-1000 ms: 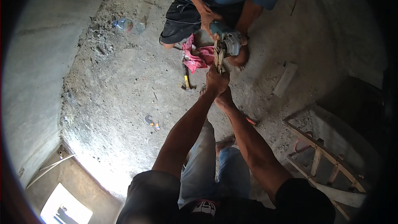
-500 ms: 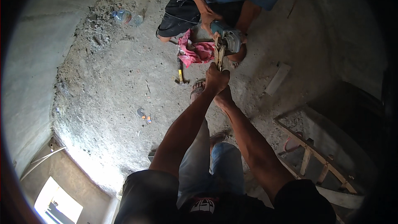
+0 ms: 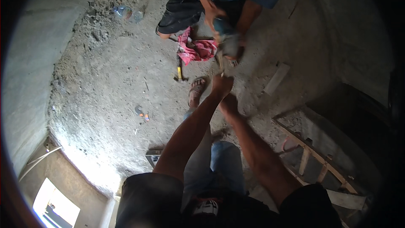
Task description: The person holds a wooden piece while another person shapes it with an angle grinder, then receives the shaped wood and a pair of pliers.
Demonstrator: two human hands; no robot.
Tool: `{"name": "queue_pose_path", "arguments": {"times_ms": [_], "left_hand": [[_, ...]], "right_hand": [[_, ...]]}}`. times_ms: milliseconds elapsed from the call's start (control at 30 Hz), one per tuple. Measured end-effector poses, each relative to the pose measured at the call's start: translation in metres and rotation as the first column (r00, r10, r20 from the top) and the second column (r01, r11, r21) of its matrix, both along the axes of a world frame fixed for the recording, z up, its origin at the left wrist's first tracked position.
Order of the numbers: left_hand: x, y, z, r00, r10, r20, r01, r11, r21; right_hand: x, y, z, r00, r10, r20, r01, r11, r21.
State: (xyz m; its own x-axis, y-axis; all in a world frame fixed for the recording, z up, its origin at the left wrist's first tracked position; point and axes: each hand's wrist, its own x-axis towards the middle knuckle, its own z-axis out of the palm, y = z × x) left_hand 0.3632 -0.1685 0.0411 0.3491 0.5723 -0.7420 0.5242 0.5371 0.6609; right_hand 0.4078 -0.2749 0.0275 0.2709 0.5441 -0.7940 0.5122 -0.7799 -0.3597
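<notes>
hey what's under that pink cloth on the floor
The space under the pink cloth can't be seen; the cloth covers it. The dark handle end of a hammer reaches its left edge, but whether it continues underneath is hidden. Rough floor shows around.

pwr tool blurry, r hand partly behind l hand

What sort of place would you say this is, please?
Probably an unfinished room on a building site, judging by the rough, gritty floor, the yellow-handled claw hammer lying on it, and the power tool, blurred here.
</notes>
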Motion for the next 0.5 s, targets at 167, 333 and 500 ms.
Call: {"name": "queue_pose_path", "arguments": {"times_ms": [167,333,500], "left_hand": [[0.023,-0.114,-0.036,0.99,0.117,-0.08,-0.137,0.937,-0.321],[0.03,-0.137,-0.027,0.983,0.091,-0.158,-0.093,0.996,-0.006],[0.006,-0.173,0.036,0.982,0.112,-0.153,-0.127,0.988,-0.09]], "right_hand": [[0.018,-0.128,-0.05,0.984,-0.151,0.094,0.122,0.959,0.256],[0.021,-0.137,0.01,0.959,-0.195,-0.205,0.22,0.97,0.106],[0.024,-0.162,0.05,0.962,-0.114,-0.246,0.118,0.993,0.003]]}}
